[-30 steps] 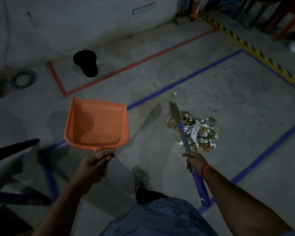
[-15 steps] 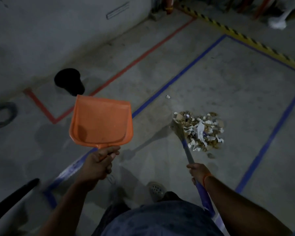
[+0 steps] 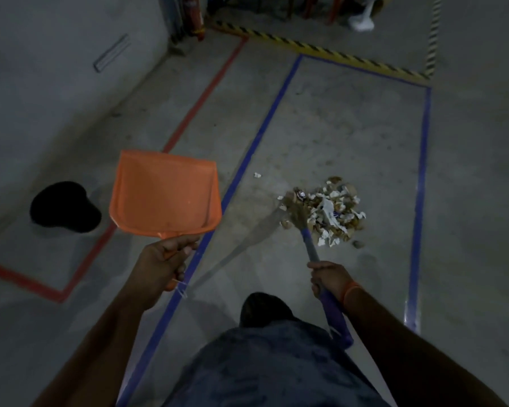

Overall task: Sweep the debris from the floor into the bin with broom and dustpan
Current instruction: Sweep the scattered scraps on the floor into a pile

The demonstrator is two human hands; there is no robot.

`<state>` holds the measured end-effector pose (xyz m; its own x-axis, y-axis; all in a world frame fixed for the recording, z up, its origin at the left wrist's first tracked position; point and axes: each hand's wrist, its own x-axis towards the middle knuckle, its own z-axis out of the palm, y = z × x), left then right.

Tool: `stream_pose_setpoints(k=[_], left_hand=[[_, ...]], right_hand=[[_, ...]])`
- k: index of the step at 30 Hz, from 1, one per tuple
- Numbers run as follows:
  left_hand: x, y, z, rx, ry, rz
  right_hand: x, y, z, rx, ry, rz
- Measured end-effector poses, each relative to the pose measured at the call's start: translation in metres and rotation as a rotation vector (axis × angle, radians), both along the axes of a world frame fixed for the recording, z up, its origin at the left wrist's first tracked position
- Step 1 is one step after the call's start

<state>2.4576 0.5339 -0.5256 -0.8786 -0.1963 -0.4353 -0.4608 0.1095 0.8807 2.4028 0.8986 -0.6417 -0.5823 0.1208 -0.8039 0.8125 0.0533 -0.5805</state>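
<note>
My left hand grips the handle of an empty orange dustpan, held up off the floor. My right hand grips the purple handle of a broom. Its straw head rests against the left side of a pile of paper scraps and dry leaves on the concrete floor inside a blue-taped rectangle. A single white scrap lies apart, up and left of the pile. A black bin stands at the left, inside the red-taped area.
Blue tape lines and a red tape line cross the grey floor. Yellow-black hazard tape runs along the far edge, with furniture legs and a white object behind it. A wall is at the left. My foot is below.
The view has turned, so the bin now sits lower left and the pile right of centre. The broom head has stayed at the pile's left edge. The dustpan stays raised in my left hand.
</note>
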Motion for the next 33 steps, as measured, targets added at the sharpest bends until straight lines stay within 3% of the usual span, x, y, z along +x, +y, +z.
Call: stream_pose_setpoints(k=[5,11,23,33], left_hand=[[-0.036,-0.026,-0.004,0.058,-0.034,-0.031],[-0.113,-0.065,-0.02,0.025,-0.087,-0.084],[-0.282,-0.121,-0.021,0.024,-0.133,-0.106],[-0.313,-0.166,-0.027,0.019,-0.161,-0.131]], right_hand=[[-0.028,-0.053,0.022,-0.152,0.027,-0.197],[-0.105,-0.116,0.006,-0.22,0.054,-0.315],[-0.298,-0.233,-0.031,-0.224,0.012,-0.287],[-0.354,-0.255,-0.075,-0.151,-0.143,-0.159]])
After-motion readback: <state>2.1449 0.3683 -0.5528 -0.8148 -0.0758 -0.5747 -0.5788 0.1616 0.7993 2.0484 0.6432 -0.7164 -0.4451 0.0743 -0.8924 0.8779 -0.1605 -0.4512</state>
